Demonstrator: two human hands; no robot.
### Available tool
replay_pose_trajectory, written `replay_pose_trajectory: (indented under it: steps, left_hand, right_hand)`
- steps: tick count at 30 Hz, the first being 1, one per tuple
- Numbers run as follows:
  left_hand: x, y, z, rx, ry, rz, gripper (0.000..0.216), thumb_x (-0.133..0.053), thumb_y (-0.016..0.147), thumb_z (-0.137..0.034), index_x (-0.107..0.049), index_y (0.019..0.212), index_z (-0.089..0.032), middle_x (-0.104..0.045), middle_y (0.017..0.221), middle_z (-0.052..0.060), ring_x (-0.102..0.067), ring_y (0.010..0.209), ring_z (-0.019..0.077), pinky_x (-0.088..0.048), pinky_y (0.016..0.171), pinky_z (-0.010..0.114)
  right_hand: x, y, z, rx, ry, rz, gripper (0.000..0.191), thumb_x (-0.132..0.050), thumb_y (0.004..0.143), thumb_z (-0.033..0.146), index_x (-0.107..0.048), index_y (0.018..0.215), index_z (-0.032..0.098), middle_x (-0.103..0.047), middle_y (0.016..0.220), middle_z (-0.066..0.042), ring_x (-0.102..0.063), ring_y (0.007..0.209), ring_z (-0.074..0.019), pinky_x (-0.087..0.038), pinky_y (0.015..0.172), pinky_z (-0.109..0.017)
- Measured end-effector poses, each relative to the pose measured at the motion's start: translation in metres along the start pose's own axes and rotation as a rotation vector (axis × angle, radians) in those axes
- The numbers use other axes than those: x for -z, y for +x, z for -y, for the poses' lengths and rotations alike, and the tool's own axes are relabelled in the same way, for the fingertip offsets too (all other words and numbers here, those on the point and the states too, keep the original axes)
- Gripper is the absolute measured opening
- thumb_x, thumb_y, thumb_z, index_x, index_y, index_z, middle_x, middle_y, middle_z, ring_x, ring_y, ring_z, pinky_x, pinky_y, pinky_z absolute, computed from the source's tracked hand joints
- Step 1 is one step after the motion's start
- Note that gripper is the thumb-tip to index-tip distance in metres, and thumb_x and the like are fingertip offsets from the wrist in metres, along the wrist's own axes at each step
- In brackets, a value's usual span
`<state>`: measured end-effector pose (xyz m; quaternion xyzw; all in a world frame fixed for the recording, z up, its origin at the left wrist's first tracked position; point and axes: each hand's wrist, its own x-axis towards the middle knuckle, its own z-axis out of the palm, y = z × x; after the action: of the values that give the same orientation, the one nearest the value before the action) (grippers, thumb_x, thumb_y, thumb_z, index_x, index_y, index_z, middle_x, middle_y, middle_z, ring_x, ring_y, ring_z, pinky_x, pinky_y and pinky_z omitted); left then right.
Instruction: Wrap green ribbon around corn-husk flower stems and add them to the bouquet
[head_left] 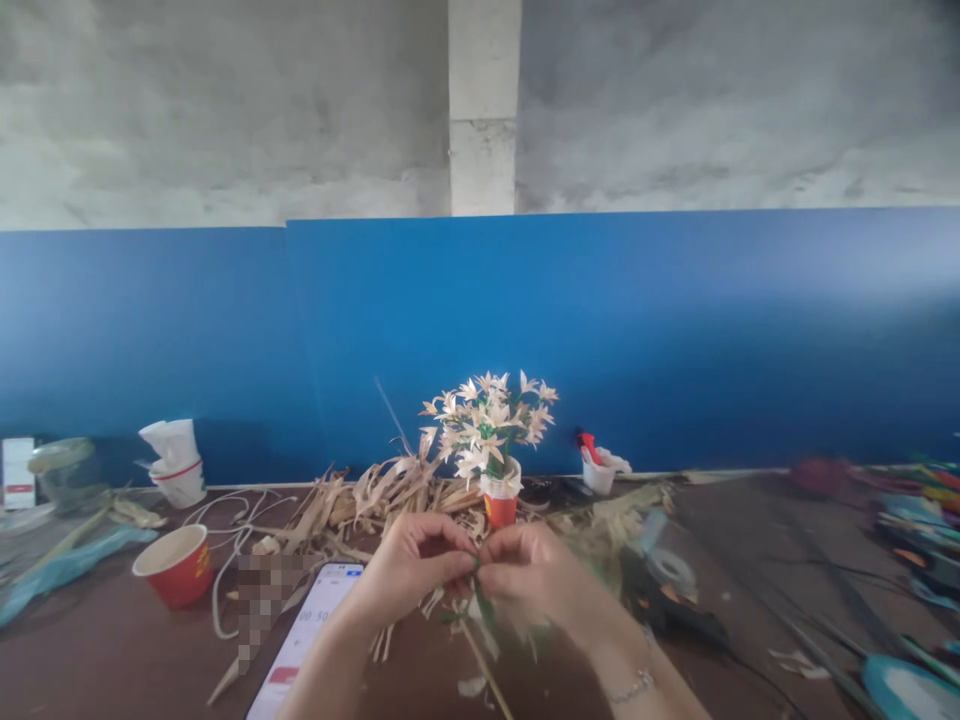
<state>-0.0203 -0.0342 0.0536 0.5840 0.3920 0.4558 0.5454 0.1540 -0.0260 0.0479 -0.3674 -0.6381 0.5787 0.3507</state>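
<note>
My left hand (421, 562) and my right hand (534, 575) meet at the middle of the table, thumbs and forefingers pinched close together. Between the fingertips runs a thin green strip (484, 604), its lower end hanging below the right fingers. Whether it is tape or leaf I cannot tell. A pale thin stick (484, 665) slants down beneath the hands; its upper end is hidden. Just behind the fingers stands a red paper cup (500, 510) holding a bunch of cream husk flowers (487, 425) on green stems.
Dry corn husks (337, 510) are heaped behind and left. A phone (307, 630) lies by my left forearm, near another red paper cup (178, 570) and a white cable (241, 540). At right are a tape roll (671, 570), a black tool (679, 610) and a white cup (598, 475).
</note>
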Motion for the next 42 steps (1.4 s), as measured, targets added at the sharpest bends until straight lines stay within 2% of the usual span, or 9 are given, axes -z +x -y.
replay_pose_trajectory:
  steps: [4,8,15,21,26,29,32,35,42]
  left_hand:
    - [-0.002,0.003,0.004,0.007,0.124,-0.072,0.013,-0.068,0.067,-0.026,-0.06,0.063,-0.016,-0.053,0.037,-0.005,-0.046,0.033,0.0071,-0.035,0.035,0.017]
    - [-0.002,0.008,0.008,0.02,0.193,-0.123,0.011,-0.065,0.069,-0.023,-0.059,0.063,-0.015,-0.052,0.04,-0.006,-0.043,0.033,0.0056,-0.03,0.033,0.015]
    - [-0.003,0.012,0.012,-0.001,0.074,-0.164,0.012,-0.069,0.063,-0.021,-0.063,0.07,-0.014,-0.06,0.047,-0.003,-0.055,0.043,0.0105,-0.046,0.044,0.021]
    - [-0.001,0.011,0.013,-0.076,0.055,-0.162,0.013,-0.069,0.064,-0.023,-0.063,0.071,-0.014,-0.062,0.052,-0.002,-0.059,0.047,0.0127,-0.05,0.048,0.025]
    - [0.001,0.006,0.008,-0.069,0.103,-0.1,0.014,-0.07,0.065,-0.024,-0.061,0.07,-0.014,-0.061,0.049,-0.002,-0.057,0.045,0.0118,-0.048,0.047,0.024]
    - [-0.001,0.005,0.006,-0.055,0.106,-0.092,0.015,-0.07,0.065,-0.024,-0.06,0.07,-0.014,-0.061,0.049,-0.003,-0.057,0.044,0.0112,-0.047,0.046,0.023]
    - [-0.003,0.007,0.009,-0.035,0.085,-0.105,0.015,-0.069,0.065,-0.025,-0.059,0.068,-0.014,-0.059,0.046,-0.003,-0.055,0.042,0.0104,-0.046,0.045,0.022]
    - [-0.003,0.01,0.014,-0.026,0.054,-0.118,0.016,-0.07,0.065,-0.026,-0.06,0.07,-0.014,-0.059,0.047,-0.003,-0.055,0.042,0.0103,-0.045,0.045,0.022]
    - [-0.006,0.014,0.016,0.024,-0.097,-0.148,0.03,-0.076,0.058,-0.029,-0.061,0.077,-0.013,-0.059,0.05,-0.003,-0.054,0.042,0.0094,-0.043,0.042,0.02]
  right_hand:
    - [-0.003,0.0,0.0,0.051,-0.168,-0.124,0.006,-0.061,0.071,0.023,-0.065,0.073,0.018,-0.066,0.069,-0.001,-0.057,0.062,-0.0122,-0.041,0.058,-0.024]
    - [-0.012,-0.001,0.0,0.357,-0.606,-0.42,0.013,-0.059,0.067,0.011,-0.063,0.074,0.022,-0.066,0.071,0.001,-0.059,0.074,-0.0181,-0.039,0.083,-0.037]
    - [-0.019,0.0,-0.006,0.74,-0.912,-0.638,0.017,-0.05,0.078,0.008,-0.058,0.072,0.021,-0.063,0.068,0.002,-0.058,0.071,-0.0144,-0.021,0.098,-0.043]
    - [-0.017,0.0,-0.001,0.475,-0.681,-0.506,0.012,-0.051,0.078,0.014,-0.06,0.074,0.021,-0.065,0.074,-0.001,-0.058,0.078,-0.0185,-0.029,0.093,-0.043]
    - [-0.009,0.004,-0.003,0.088,-0.143,-0.172,0.01,-0.054,0.075,0.024,-0.062,0.077,0.017,-0.063,0.07,-0.002,-0.058,0.067,-0.0159,-0.042,0.061,-0.027]
    - [-0.007,0.004,-0.005,0.065,-0.117,-0.16,0.011,-0.055,0.074,0.026,-0.061,0.077,0.017,-0.063,0.069,-0.001,-0.057,0.064,-0.0147,-0.043,0.06,-0.026]
    - [-0.009,0.0,-0.003,0.232,-0.429,-0.338,0.008,-0.055,0.073,0.021,-0.062,0.077,0.02,-0.064,0.073,-0.001,-0.059,0.073,-0.0171,-0.042,0.077,-0.034]
    - [-0.013,-0.003,0.001,0.495,-0.761,-0.512,0.013,-0.056,0.072,0.013,-0.063,0.077,0.023,-0.065,0.071,0.002,-0.059,0.075,-0.0157,-0.025,0.097,-0.044]
    - [-0.016,0.001,-0.003,0.802,-0.99,-0.671,0.018,-0.049,0.08,0.011,-0.061,0.072,0.023,-0.062,0.066,0.002,-0.057,0.073,-0.0144,-0.021,0.099,-0.043]
